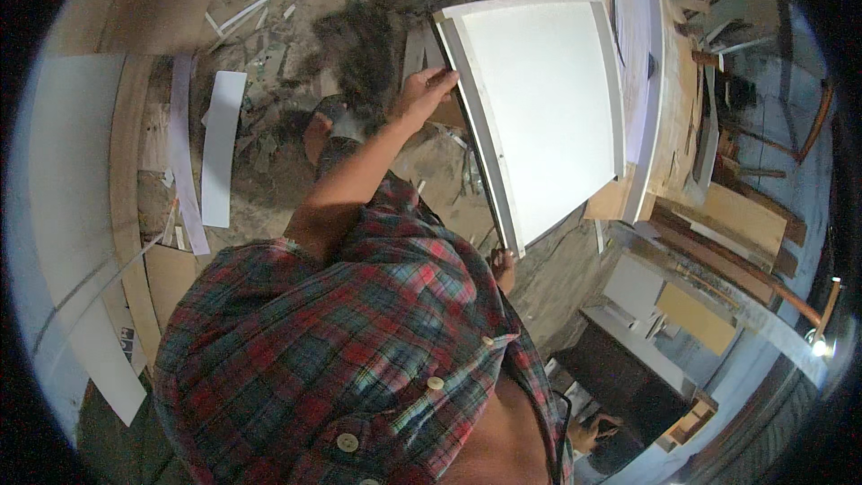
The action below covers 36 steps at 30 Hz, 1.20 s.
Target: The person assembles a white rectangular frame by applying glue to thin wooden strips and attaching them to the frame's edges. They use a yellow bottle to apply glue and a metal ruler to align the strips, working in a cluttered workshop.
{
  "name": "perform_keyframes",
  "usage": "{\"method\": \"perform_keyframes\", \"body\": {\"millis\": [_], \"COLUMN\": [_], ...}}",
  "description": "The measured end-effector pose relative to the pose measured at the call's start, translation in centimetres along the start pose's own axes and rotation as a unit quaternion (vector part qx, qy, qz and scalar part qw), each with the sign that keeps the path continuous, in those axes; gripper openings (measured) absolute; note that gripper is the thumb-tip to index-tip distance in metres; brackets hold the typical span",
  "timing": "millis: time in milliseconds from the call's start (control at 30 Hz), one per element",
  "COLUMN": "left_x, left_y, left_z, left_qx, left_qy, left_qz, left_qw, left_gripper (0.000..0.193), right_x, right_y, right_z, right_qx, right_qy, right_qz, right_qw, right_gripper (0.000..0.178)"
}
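A white panel (543,108) with raised strips along its edges and a dark outer side is held in front of me, tilted. My left hand (426,97) is closed on its left edge near the far corner, fingers over the strip. At the near corner, my right hand (503,268) curls around the panel's edge, with part of the hand hidden by my shirt. The panel's far right side lies close to a stack of boards (636,81).
A white strip (223,148) and a lilac strip (184,166) lie to the left, beside a large pale board (76,153). Offcuts litter the dusty floor (269,45). A dark cabinet (611,377) stands lower right, near a lit bulb (819,346).
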<state>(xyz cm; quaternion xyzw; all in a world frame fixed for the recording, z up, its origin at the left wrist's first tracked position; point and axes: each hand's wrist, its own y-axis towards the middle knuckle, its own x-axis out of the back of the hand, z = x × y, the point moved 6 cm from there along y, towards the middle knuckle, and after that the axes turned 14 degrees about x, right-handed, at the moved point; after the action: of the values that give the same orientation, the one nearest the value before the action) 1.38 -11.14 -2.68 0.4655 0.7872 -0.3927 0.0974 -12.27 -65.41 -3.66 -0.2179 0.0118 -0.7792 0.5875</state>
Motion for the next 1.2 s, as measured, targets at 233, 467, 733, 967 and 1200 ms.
{"method": "perform_keyframes", "body": {"millis": [233,467,733,967,1200], "left_x": [-1.1,-2.6,-4.1,-6.6,-8.2], "left_y": [-3.1,-4.6,-6.7,-8.8,-10.0], "left_z": [3.1,3.0,8.9,13.1,14.3], "left_qx": [-0.021,-0.031,0.025,0.039,0.043], "left_qy": [0.012,0.014,0.170,0.173,0.222], "left_qz": [-0.005,-0.027,-0.010,0.057,0.061], "left_qw": [1.000,0.999,0.985,0.983,0.972], "left_gripper": [0.060,0.064,0.040,0.036,0.034], "right_x": [-5.4,-4.3,-3.1,-3.2,-3.8], "right_y": [-2.4,-2.8,-1.4,-1.1,-1.2], "right_z": [4.4,5.2,5.3,6.7,8.6], "right_qx": [-0.076,-0.068,0.030,0.153,0.197], "right_qy": [0.152,0.164,0.068,-0.152,-0.207], "right_qz": [-0.003,0.071,0.076,0.058,0.067], "right_qw": [0.986,0.981,0.994,0.975,0.956], "right_gripper": [0.040,0.052,0.039,0.039,0.037]}}
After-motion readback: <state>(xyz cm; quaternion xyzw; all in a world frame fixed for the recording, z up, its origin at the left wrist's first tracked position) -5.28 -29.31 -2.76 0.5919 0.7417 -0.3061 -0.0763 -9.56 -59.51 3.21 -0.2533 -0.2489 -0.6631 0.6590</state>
